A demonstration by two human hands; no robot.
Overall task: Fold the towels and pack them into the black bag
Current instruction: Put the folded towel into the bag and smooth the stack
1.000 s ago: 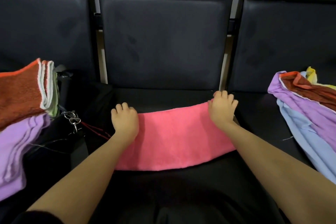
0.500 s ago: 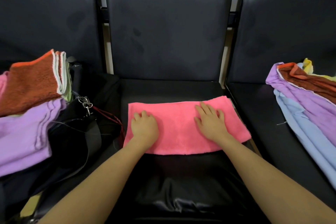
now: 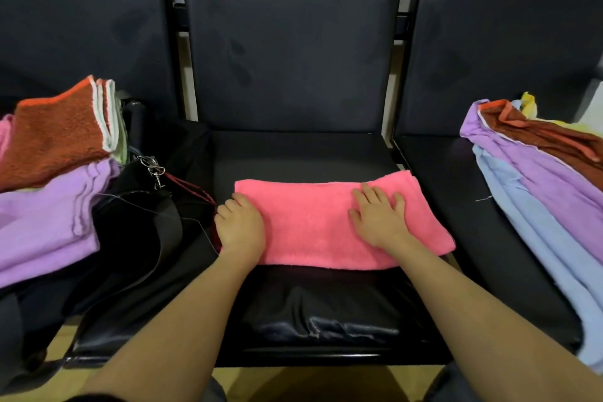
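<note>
Pink towel [image 3: 313, 225] lies folded on the middle seat [image 3: 293, 153]. My right hand [image 3: 378, 219] rests flat on it. My left hand [image 3: 239, 227] curls at its left edge, fingertips hidden, so I cannot tell its grip. Black bag [image 3: 140, 238] sits left, partly covered.

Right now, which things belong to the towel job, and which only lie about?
Job: pink towel, left hand, right hand, black bag, folded towels, unfolded towels.
Lying about: chair seat, metal clip.

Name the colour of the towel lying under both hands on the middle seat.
Pink towel, plain with no pattern; the head view shows it.
</note>
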